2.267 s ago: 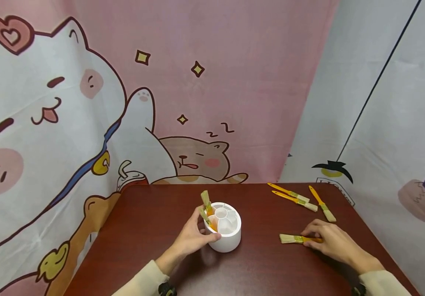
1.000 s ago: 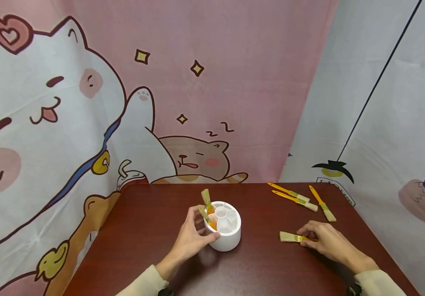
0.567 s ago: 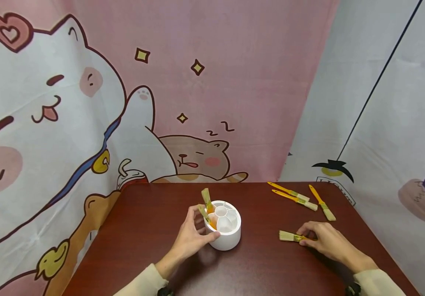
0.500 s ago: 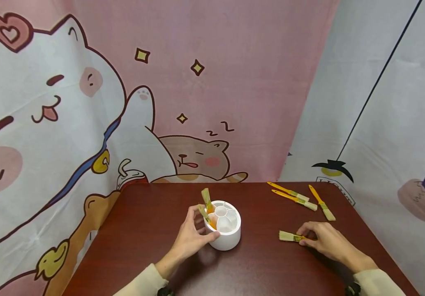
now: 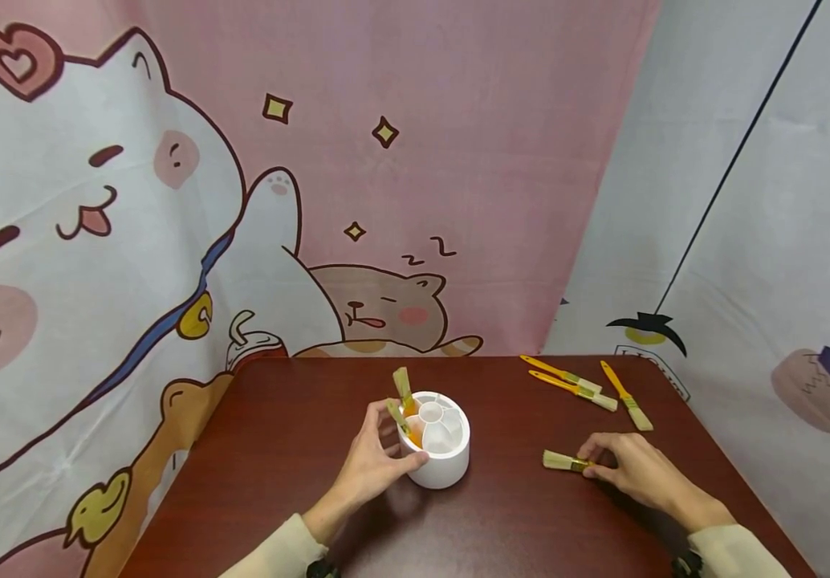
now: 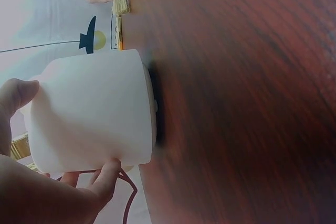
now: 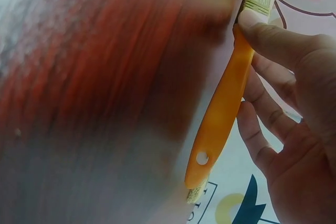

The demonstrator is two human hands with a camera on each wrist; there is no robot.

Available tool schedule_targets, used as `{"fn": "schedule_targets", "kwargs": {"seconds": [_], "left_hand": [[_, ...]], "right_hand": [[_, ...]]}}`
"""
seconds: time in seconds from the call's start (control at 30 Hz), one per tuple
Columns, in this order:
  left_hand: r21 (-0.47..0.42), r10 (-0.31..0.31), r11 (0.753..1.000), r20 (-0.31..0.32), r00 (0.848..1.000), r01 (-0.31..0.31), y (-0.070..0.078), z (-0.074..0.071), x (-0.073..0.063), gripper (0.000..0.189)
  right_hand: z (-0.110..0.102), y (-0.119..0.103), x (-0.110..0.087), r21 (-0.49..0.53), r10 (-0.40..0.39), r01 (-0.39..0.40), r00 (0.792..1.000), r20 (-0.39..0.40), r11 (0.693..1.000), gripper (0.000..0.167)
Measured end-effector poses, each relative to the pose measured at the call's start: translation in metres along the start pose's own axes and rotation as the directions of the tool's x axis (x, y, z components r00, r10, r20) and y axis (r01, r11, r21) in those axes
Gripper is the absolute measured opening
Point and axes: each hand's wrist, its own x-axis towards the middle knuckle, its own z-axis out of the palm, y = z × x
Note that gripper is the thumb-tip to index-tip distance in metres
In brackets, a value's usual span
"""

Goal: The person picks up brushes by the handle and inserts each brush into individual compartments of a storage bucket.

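A white round brush holder [image 5: 440, 472] with several compartments stands on the table, and my left hand [image 5: 368, 470] grips its left side, thumb at the near rim. In the left wrist view its white wall [image 6: 94, 111] lies between my thumb and fingers. Two brushes stand bristles up in its left compartments, a rear brush [image 5: 404, 387] and a front brush [image 5: 398, 417]. To the right, my right hand [image 5: 635, 474] pinches a flat paintbrush [image 5: 559, 460], bristles pointing left. In the right wrist view, my thumb presses near the ferrule, and the orange handle [image 7: 223, 108] runs along the fingers.
Behind my right hand lie three more yellow-handled brushes: two side by side, a rear one [image 5: 559, 373] and a front one [image 5: 574, 391], and a separate brush [image 5: 628, 397] at their right. The dark red table [image 5: 299, 417] ends at a printed cloth backdrop [image 5: 494, 201].
My right hand has shifted its hold on the paintbrush toward the ferrule, and the handle end beyond the fingers is now hidden in the head view. The left hand and holder stay in place.
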Motion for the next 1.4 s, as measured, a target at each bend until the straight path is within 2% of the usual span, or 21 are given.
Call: {"fn": "schedule_targets", "kwargs": {"seconds": [0.17, 0.37, 0.53, 0.7, 0.83, 1.13, 1.4], "left_hand": [[-0.011, -0.003, 1.0, -0.002, 1.0, 0.003, 0.0, 0.0, -0.001, 0.093], [0.017, -0.006, 1.0, 0.006, 1.0, 0.006, -0.003, 0.0, 0.003, 0.093], [0.024, -0.008, 1.0, 0.005, 1.0, 0.008, -0.003, 0.001, 0.004, 0.093], [0.014, -0.002, 1.0, 0.007, 1.0, 0.002, -0.001, 0.0, 0.002, 0.093], [-0.002, 0.0, 1.0, 0.001, 1.0, 0.0, 0.0, 0.0, 0.001, 0.092], [0.014, -0.011, 1.0, 0.001, 1.0, 0.011, -0.003, 0.001, 0.002, 0.093], [0.021, -0.018, 1.0, 0.003, 1.0, 0.018, -0.003, 0.001, 0.003, 0.093]], "right_hand": [[0.0, -0.003, 0.0, -0.019, -0.035, 0.035, 0.999, -0.037, 0.999, 0.022], [-0.001, -0.01, 0.002, -0.039, -0.074, 0.071, 0.994, -0.082, 0.997, 0.02], [0.0, -0.019, 0.003, -0.057, -0.096, 0.089, 0.985, -0.145, 0.994, 0.024], [0.001, -0.026, 0.005, -0.084, -0.123, 0.106, 0.967, -0.224, 0.991, 0.03], [0.002, -0.033, 0.006, -0.056, -0.152, 0.142, 0.949, -0.275, 0.988, 0.032], [-0.003, -0.05, 0.01, 0.006, -0.153, 0.165, 0.929, -0.337, 0.986, 0.033], [-0.006, -0.064, 0.013, 0.015, -0.165, 0.186, 0.906, -0.39, 0.982, 0.033]]}}
